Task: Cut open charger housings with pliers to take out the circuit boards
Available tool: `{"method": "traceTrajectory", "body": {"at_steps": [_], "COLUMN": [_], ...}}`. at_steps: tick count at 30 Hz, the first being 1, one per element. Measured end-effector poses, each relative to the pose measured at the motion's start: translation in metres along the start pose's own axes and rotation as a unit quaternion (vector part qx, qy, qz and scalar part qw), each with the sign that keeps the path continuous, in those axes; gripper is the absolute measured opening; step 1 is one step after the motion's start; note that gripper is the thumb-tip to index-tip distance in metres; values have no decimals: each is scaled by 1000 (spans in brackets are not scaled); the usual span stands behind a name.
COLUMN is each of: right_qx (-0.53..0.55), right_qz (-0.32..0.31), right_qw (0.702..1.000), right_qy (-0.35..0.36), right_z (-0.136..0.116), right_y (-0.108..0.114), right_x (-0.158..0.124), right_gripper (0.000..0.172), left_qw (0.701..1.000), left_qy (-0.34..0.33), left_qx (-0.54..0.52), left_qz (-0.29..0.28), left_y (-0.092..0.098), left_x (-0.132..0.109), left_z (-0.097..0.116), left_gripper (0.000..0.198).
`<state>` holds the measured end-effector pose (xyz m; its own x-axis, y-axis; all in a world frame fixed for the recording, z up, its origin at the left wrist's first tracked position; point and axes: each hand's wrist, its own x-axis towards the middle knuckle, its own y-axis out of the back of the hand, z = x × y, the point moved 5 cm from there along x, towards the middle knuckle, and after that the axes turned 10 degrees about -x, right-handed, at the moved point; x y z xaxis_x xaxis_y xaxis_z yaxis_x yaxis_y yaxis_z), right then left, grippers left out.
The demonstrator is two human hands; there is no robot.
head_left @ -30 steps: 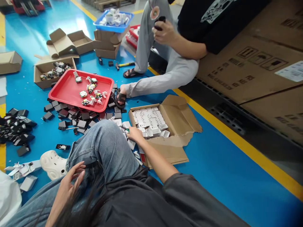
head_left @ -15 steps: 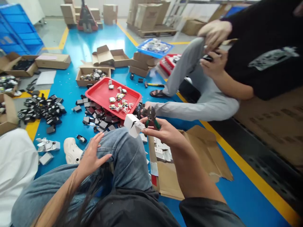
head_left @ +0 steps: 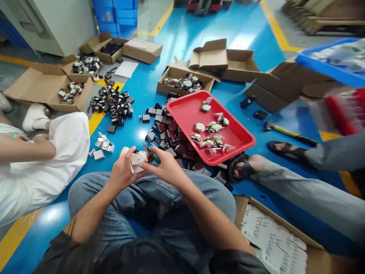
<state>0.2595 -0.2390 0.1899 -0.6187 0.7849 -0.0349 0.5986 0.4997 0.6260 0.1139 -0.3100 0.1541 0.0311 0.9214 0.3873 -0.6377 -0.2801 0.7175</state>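
Above my lap, my left hand (head_left: 122, 168) is closed around a white plastic adapter casing (head_left: 138, 163). My right hand (head_left: 170, 167) has green-handled cutting pliers (head_left: 153, 155) tucked in its grip, jaws pointing up and left. Its thumb reaches the right side of the casing, so both hands meet there. Fingers hide part of the casing. Just beyond lies a pile of dark grey and black plastic casings (head_left: 163, 134). A red tray (head_left: 182, 110) stands on that pile, with small white circuit parts (head_left: 209, 141) in it.
White casings (head_left: 104, 144) lie by a person in white trousers (head_left: 68, 140) on the left. Black casings (head_left: 111, 104) are heaped beyond. Open cartons (head_left: 185, 82) line the back. At right are a hammer (head_left: 291, 134), another person's sandalled foot (head_left: 242, 169) and a carton of white pieces (head_left: 273, 236).
My view has swung left. My right hand has brought the white casing and the pliers over to my left hand, which was open and now grips the casing.
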Motion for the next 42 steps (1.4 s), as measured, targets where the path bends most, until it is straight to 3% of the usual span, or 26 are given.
{"method": "traceTrajectory", "body": {"at_steps": [3,5,7,10,12,16,19,22,25,28,30,32,36,42], "right_qx": [25,83,112,38,-60,-177,-136,-62,-42,-127,-248,-378,-530,-586], "right_qz": [-11,-16,2,-29,-82,-150,-167,-169,-124,-48,-2,37,56,47], "right_qw": [1000,996,993,997,993,971,975,981,989,991,965,916,830,787], "right_qy": [1,-17,-44,-62,-62,-59,-53,-74,-71,7,80,130,163,186], "right_z": [14,29,46,64,71,80,87,98,95,64,34,6,-23,-33], "right_y": [-8,-3,7,10,4,-4,-4,-4,3,21,32,39,40,31], "right_x": [1,-2,-3,2,6,-5,-30,-56,-69,-68,-66,-63,-55,-52], "right_gripper": [32,33,28,18,22,30,31,32,32,32,39,43,41,40], "left_qw": [996,971,904,773,740,776,808,820,829,877,915,939,949,951], "left_qy": [52,140,223,244,242,257,266,252,237,202,156,116,94,87], "left_qx": [-73,-187,-357,-580,-624,-571,-516,-496,-483,-414,-346,-295,-259,-241], "left_qz": [-24,-58,-77,-76,-67,-77,-98,-132,-151,-140,-133,-135,-150,-171], "left_y": [-3,-6,-10,-12,-10,-6,-4,-3,-2,1,3,4,3,1], "left_x": [1,2,0,-2,-1,3,3,1,-1,1,3,4,3,0], "left_z": [-6,-11,-13,-8,-6,-6,-5,-1,3,4,7,11,14,13], "left_gripper": [62,57,60,66,65,52,46,44,43,41,38,36,37,36]}}
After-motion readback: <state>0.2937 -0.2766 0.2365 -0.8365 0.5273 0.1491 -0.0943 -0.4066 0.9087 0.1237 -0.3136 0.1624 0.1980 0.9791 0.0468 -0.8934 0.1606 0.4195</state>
